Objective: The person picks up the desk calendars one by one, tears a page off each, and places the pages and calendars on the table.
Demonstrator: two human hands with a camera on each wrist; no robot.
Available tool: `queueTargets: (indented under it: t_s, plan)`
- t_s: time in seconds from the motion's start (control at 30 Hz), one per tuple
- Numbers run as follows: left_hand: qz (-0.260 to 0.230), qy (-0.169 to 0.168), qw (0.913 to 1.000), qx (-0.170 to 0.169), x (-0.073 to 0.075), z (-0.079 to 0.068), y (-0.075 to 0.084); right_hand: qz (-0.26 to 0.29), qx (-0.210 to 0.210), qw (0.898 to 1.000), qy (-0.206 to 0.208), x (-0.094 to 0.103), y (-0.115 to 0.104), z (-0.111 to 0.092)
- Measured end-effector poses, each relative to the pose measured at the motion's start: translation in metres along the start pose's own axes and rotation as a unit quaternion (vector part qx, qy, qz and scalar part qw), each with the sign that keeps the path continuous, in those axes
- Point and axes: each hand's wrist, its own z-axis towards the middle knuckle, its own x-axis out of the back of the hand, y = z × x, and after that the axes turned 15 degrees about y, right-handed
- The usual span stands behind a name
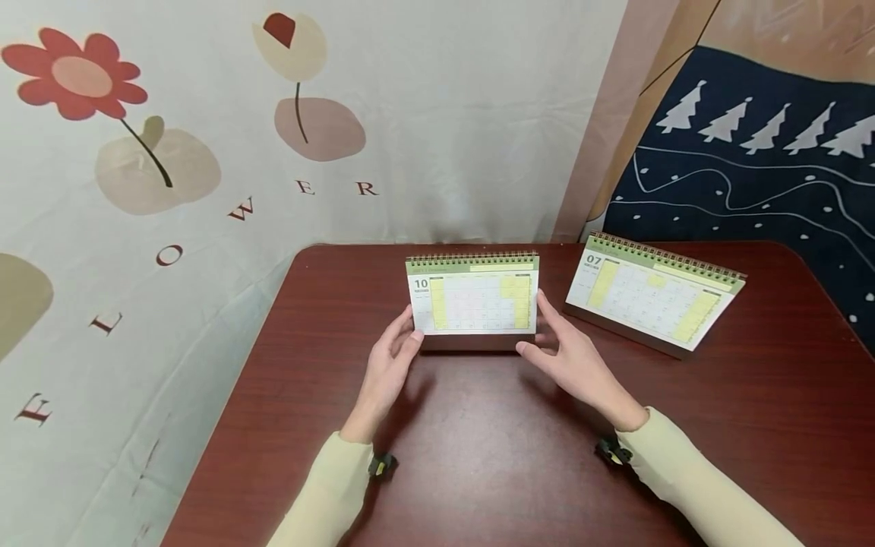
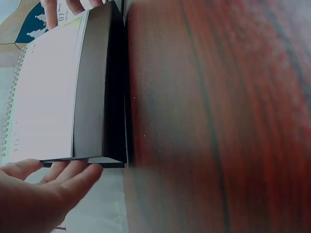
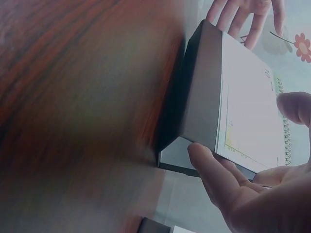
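Fingers of my left hand [image 1: 384, 371] and right hand [image 1: 581, 365] reach loosely extended, not clenched, at opposite ends of the desk calendar [image 1: 478, 304], which stands between them, its long axis running across from one hand to the other. Outside my right fingers, a second calendar [image 1: 649, 296] stands angled.

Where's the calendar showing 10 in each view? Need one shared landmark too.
Head: the 10 calendar is near the middle, slightly right of and below centre.
Left wrist: left half, turned sideways, spiral toward the left edge.
Right wrist: right of centre, turned sideways, spiral toward the right.
Shared landmark: the red-brown table, on the right in left wrist, on the left in right wrist.
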Motion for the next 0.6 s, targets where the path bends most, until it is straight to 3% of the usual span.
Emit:
queueTargets:
  t_s: [0.2, 0.6]
  plan:
    - [-0.010, -0.002, 0.9999, -0.001, 0.000, -0.001, 0.002, -0.022, 0.010, 1.000, 0.011, 0.003, 0.003, -0.002]
    - [-0.050, -0.018, 0.9980, -0.035, -0.002, -0.002, 0.000, -0.059, 0.012, 0.998, 0.022, 0.014, 0.005, -0.003]
